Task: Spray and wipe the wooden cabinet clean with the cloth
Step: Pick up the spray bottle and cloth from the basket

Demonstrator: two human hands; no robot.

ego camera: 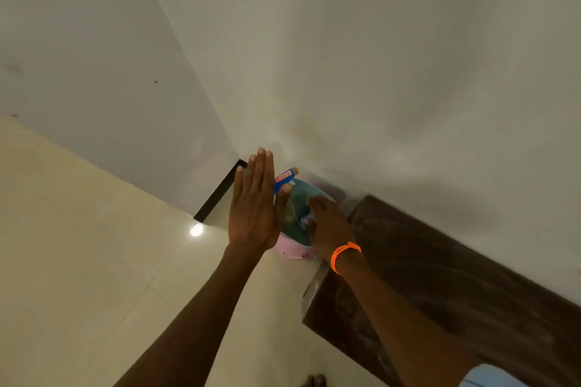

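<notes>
The dark wooden cabinet [440,276] runs along the wall at the right, its top streaked with dust. Just past its left end a teal cloth [297,198] lies over a pink rounded object [292,250] on the floor. A blue spray bottle [283,178] with an orange label and a tan cap pokes up behind the cloth. My left hand [254,214] is held flat with its fingers straight, in front of the bottle, the thumb tip close to it. My right hand [330,226], with an orange bracelet at the wrist, is on the cloth with fingers and thumb pinching a fold.
Pale walls meet in a corner behind the bottle. A black skirting strip [217,192] runs along the left wall's foot. Cream floor tiles spread to the left, with a lamp's reflection [196,230]. My toes [312,381] show at the bottom edge.
</notes>
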